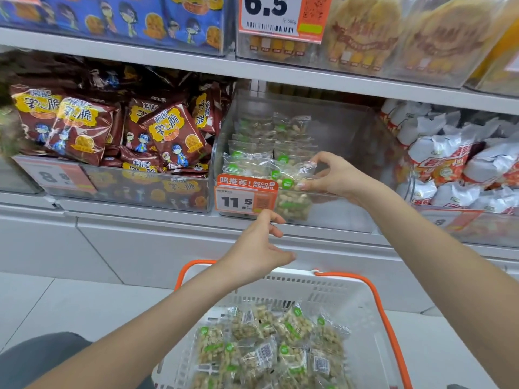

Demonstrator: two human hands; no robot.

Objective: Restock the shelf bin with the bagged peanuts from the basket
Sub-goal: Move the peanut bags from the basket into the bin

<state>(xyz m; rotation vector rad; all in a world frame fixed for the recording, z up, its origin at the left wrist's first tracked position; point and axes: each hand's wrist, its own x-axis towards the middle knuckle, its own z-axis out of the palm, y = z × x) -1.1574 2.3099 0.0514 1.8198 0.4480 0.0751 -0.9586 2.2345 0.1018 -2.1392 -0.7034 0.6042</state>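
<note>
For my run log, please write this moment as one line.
stage: restocking | right hand: pinches peanut bag in clear bin | left hand: open, below bin front | basket: peanut bags remain

Both bare forearms are reaching forward and up, the right hand [334, 178] raised higher with its thumb and curled fingers pinching together at the tips, the left hand [258, 248] hovering lower, fingers loosely bent and holding nothing.
</note>
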